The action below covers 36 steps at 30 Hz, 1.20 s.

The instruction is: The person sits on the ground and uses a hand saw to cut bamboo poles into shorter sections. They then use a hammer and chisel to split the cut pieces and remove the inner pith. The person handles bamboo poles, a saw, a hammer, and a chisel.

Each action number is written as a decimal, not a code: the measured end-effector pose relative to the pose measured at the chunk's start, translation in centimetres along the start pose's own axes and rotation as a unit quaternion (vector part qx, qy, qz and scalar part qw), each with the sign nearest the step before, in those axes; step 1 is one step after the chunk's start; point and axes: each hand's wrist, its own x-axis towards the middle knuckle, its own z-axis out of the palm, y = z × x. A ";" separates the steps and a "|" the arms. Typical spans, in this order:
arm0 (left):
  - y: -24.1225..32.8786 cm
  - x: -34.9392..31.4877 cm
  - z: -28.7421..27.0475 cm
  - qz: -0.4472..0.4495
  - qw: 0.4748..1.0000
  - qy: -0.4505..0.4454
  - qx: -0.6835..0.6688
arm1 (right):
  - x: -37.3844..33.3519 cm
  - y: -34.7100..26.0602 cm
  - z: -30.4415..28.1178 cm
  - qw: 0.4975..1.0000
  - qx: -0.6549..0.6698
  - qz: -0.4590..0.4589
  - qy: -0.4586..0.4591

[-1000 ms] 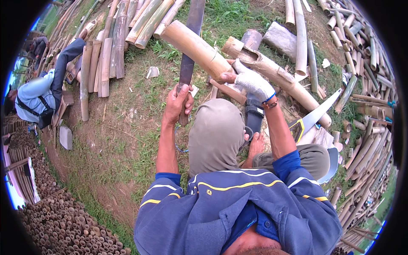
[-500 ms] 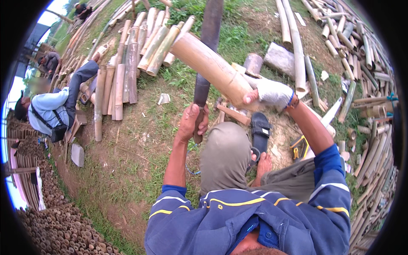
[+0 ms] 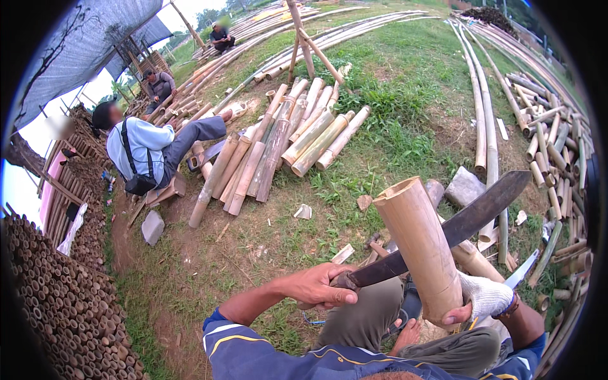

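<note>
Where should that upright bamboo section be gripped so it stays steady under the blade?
Probably low, around the base of the bamboo section, from the right, as the gloved right hand does. The tube stands tilted with its open end up, and the machete in the left hand crosses behind its middle, so low keeps fingers clear.

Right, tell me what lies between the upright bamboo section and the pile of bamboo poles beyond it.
In the head view, between the bamboo section and the pile of bamboo poles is mostly grass and dirt, with a pale offcut and a small brown chip.

No packages, labels, signs or screens visible anywhere in view.
</note>
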 end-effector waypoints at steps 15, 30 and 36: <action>0.9 0.4 2.2 0.105 0.991 0.086 0.023 | -2.8 -1.5 -0.1 0.978 0.060 -0.080 0.183; 2.8 0.5 2.9 0.079 0.987 0.137 0.036 | -2.3 0.8 -3.0 0.975 0.039 -0.125 0.177; 3.2 6.6 6.1 0.188 0.955 0.189 -0.133 | 5.0 6.1 0.7 0.936 0.109 -0.196 0.270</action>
